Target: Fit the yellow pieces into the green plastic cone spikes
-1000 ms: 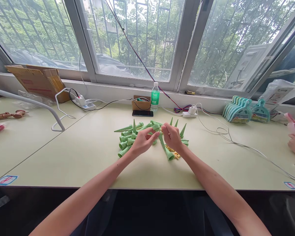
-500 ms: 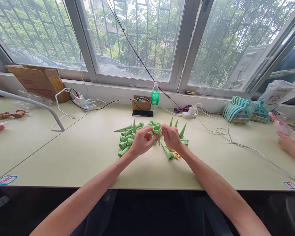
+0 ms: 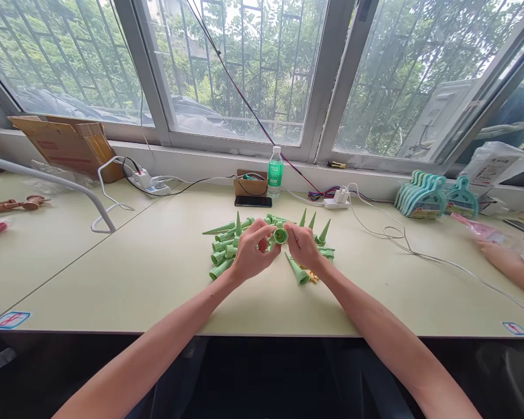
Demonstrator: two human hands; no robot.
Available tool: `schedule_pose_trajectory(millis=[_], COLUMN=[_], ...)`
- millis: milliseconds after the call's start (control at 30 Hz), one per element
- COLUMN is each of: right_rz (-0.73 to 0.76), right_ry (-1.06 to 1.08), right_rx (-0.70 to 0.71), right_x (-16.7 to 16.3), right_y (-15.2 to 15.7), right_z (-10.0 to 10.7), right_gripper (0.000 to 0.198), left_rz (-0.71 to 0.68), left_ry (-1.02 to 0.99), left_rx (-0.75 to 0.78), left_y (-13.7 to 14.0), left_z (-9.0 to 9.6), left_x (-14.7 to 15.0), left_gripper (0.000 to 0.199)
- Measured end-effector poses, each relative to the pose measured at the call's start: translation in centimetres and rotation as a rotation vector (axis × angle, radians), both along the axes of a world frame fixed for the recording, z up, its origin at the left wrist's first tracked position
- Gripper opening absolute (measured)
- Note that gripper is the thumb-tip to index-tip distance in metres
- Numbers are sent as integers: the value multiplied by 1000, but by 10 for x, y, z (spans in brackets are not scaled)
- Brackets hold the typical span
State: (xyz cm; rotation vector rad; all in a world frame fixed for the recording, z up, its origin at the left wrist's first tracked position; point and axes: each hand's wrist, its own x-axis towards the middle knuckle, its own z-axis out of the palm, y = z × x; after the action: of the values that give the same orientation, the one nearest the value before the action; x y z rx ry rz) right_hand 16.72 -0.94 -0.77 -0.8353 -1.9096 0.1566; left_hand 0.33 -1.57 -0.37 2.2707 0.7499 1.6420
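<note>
My left hand (image 3: 254, 250) is closed on a hollow green plastic spike (image 3: 280, 235), its round open end turned toward me. Beside that rim, my right hand (image 3: 304, 244) is closed, fingers pinched; what sits in them is hidden. Under and around both hands lies a heap of similar green spikes (image 3: 220, 257). Some lie flat, while a few stand point up, such as one spike (image 3: 325, 231) on the right. Another loose spike (image 3: 297, 270) lies below my right hand, close to some small yellow parts (image 3: 314, 276) partly covered by my wrist.
A black phone (image 3: 253, 201), a water bottle (image 3: 275, 171) and a small cardboard box (image 3: 251, 185) stand behind the heap. White cables (image 3: 410, 251) cross the table on the right. Turquoise plastic pieces (image 3: 423, 198) stand at the far right, near another person's arm (image 3: 513, 267).
The held spike has tilted, so its opening faces me more directly and sits slightly lower. At the right, the other person's hand has moved left and down with a pink package.
</note>
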Motion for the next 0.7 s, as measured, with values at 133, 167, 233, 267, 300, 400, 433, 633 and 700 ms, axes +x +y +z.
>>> schedule_pose_trajectory(millis=[133,167,233,267,300,400,433,633,700], right_rz=[12,16,23,24,24,11,1,-79,-89], right_ry=[5,6,6,7,8,16,22,70,81], right_rx=[0,-8,-32,-43,-50,-45,-39,-3,18], right_x=[0,0,0,0,-1,-1,-1,-1,0], right_y=[0,0,0,0,0,-1,-1,-3,-2], right_z=[0,-1,-1,-1,-1,-1,-1,1,1], right_gripper=[39,39,39,38,38,36,35,34,32], left_rz=[59,76,104,113,116,107,102,32,-29], left_ry=[-23,-31,-41,-42,-41,-39,-43,-217,-280], left_rx=[2,-1,-7,-10,-16,-53,-74,-316,-443], left_y=[0,0,1,1,2,1,1,2,3], left_z=[0,-1,-1,-1,-1,0,0,4,6], left_x=[0,0,0,0,0,0,1,3,2], left_gripper=[17,17,16,15,14,13,15,24,23])
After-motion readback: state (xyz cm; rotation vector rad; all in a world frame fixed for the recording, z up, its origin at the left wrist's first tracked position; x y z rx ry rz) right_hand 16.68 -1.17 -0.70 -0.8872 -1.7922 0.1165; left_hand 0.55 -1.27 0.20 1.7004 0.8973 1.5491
